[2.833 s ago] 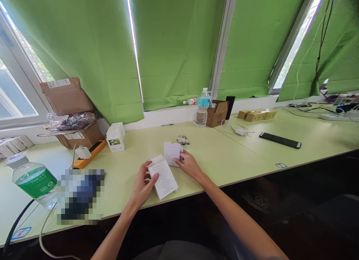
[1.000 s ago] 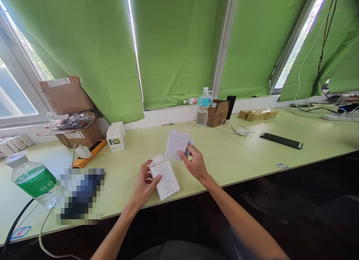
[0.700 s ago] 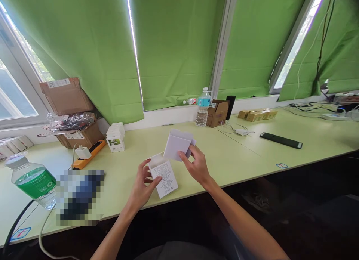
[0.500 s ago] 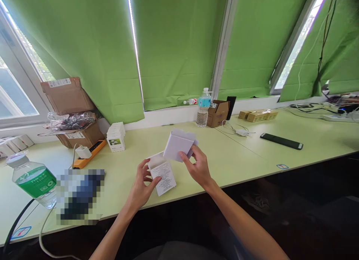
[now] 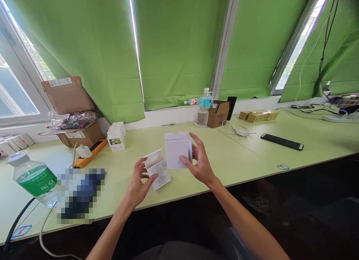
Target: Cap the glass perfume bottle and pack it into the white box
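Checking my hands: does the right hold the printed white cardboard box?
No, the left hand holds that box; the right hand, plain white card.

The left hand (image 5: pixel 139 186) holds a white box (image 5: pixel 162 176) with fine print, its far flap raised, while the right hand (image 5: pixel 202 165) grips a folded white card (image 5: pixel 176 154) just beside it. Farther back on the pale table (image 5: pixel 224 161) stand 1 blue-labelled bottle (image 5: pixel 203 113) and several white cartons (image 5: pixel 116 142); 1 black phone (image 5: pixel 282 142) lies rightward, 1 green-labelled bottle (image 5: pixel 36 182) leftward.

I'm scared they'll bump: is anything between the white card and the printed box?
Nothing visible: the right hand holds the card, the left hand the box, edges too close to tell whether they touch.
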